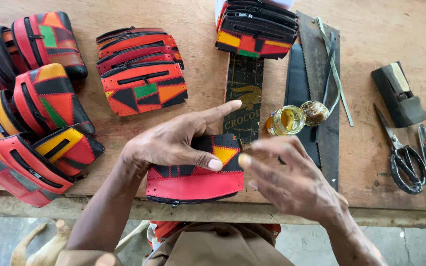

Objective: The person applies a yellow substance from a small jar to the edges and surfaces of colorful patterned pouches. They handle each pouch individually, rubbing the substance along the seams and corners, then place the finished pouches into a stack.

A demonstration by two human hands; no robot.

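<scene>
a heap of patchwork pouches (pixel 35 108) lies at the table's left edge; the left hand (pixel 173 143) presses a red and black pouch (pixel 195 180) against the near table edge, thumb on its yellow patch. the right hand (pixel 292 180) hovers just beside it, fingers spread and empty, with a small open glue jar (pixel 285 120) beyond and scissors (pixel 403 160) far right

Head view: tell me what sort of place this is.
Probably a small leather-craft workshop: a worn wooden bench with piles of patchwork pouches, scissors, an open glue jar, and the left hand pressing a pouch.
</scene>
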